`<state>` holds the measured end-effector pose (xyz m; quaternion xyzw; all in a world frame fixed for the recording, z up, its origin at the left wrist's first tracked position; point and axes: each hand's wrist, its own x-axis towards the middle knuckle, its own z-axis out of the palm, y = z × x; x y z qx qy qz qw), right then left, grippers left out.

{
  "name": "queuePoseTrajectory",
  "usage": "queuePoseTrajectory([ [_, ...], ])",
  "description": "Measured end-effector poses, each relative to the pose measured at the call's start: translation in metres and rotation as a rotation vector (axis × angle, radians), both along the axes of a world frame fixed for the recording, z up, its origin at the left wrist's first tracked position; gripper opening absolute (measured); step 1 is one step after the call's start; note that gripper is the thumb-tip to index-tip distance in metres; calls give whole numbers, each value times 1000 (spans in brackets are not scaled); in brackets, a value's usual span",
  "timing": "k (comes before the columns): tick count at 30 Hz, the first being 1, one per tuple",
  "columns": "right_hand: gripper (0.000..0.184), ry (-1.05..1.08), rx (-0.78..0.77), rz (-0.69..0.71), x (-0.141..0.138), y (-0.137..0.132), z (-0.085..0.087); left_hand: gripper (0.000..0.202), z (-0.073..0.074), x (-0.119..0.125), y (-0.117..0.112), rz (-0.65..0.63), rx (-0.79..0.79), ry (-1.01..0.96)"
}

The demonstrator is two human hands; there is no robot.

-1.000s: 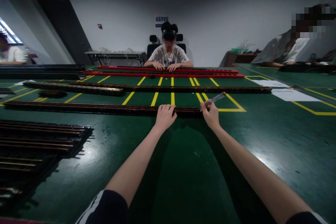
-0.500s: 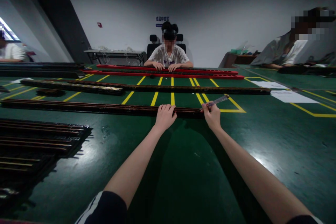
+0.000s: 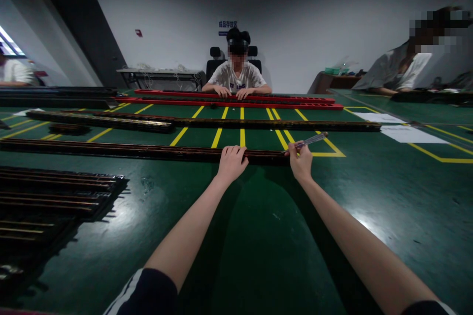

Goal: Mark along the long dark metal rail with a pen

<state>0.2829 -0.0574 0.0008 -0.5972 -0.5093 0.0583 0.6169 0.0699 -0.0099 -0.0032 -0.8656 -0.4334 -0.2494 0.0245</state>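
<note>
Two hands meet the long dark strip [image 3: 111, 149] lying across the bench [image 3: 258, 241]: left hand [image 3: 231, 161] flat, fingers draped over it; right hand [image 3: 300, 162] at its right end, pinched around a slim clear tool [image 3: 309, 141]. Steady downward pressure should stop the strip sliding. Beyond the strip sits a person [image 3: 237, 78].

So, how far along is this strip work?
Perhaps done: the stack of dark strips at left. In hand: left hand rests on the long dark strip on the green table; right hand holds a clear pen-like tool at its end. Perhaps left: more long dark strips beyond.
</note>
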Motion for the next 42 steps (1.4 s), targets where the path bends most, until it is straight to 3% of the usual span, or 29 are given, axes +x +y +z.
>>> queuePoseTrajectory([
  [8,45,-23,21,-103,3,1,-1,35,-1,0,0,4,24,9],
  [25,41,46,-24,-125,10,-4,2,36,-1,1,0,10,8,9],
  [35,42,-30,27,-251,19,-2,-1,36,1,2,-2,20,32,22],
  [42,41,6,-5,-172,21,-2,0,37,0,2,-1,7,17,7],
])
